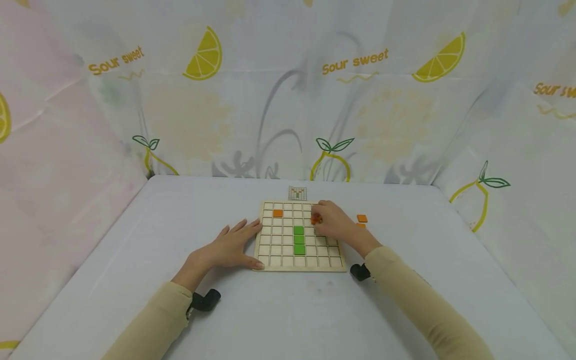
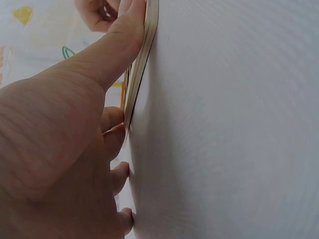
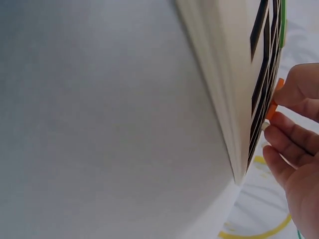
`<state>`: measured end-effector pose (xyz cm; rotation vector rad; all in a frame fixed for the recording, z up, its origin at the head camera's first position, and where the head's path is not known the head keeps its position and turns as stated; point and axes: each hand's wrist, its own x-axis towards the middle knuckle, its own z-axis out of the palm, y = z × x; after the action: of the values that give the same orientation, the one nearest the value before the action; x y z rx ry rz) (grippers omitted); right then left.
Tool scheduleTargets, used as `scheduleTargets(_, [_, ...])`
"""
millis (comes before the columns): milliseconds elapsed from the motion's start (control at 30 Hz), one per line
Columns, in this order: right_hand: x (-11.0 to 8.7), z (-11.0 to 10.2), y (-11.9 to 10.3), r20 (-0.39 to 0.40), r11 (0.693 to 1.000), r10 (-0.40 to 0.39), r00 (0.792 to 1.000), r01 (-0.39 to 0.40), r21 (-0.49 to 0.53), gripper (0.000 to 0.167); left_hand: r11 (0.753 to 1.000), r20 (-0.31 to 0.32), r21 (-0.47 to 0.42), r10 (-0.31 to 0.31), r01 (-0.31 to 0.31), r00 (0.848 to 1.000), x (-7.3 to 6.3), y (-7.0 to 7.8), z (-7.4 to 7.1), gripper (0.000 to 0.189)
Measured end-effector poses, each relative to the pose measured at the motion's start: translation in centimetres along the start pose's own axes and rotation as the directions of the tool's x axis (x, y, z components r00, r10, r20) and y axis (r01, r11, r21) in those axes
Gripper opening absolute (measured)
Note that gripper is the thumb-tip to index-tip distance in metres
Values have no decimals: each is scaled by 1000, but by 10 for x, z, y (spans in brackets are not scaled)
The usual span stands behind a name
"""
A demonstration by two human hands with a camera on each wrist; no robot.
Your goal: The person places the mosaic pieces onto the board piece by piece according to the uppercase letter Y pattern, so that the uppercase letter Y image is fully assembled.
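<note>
One white table (image 1: pixel 306 320) bears a gridded board (image 1: pixel 299 269), its centre taken as the dial's hub, seen from the head camera. Left hand (image 1: pixel 229 247), near nine o'clock: fingers spread, grasping nothing, fingertips and thumb against the rim, apparently steadying it. Right hand (image 1: pixel 331 220), toward two: thumb and fingers pinch an orange tile (image 3: pixel 272 109); whether it touches its cell cannot be told. Pattern card (image 1: pixel 297 193), at twelve, just beyond the board. Three green tiles (image 1: pixel 299 240) run from the hub toward six; a placed orange tile (image 1: pixel 277 213) lies between ten and eleven. Two loose orange tiles (image 1: pixel 362 218) rest near three, one partly hidden by the right wrist. Step in hand, as judged: seating the pinched tile. Next move seems to call for squaring it with a cell, then releasing it flat.
</note>
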<state>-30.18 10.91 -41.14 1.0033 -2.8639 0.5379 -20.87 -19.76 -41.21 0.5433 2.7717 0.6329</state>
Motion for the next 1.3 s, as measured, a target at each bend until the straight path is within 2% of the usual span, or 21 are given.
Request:
scheduleTargets(633, [14, 3, -21, 2, 997, -78, 997, 78, 20, 13, 1000, -1, -4, 4, -4, 1000, 0, 0, -1, 112])
scheduleTargets(967, [21, 5, -31, 11, 993, -115, 993, 115, 17, 14, 999, 1, 34, 16, -16, 1000, 2, -3, 1, 114])
scheduleTargets(1300, [26, 8, -39, 51, 994, -114, 992, 113, 10, 15, 1000, 9, 30, 9, -9, 1000, 2, -4, 0, 115])
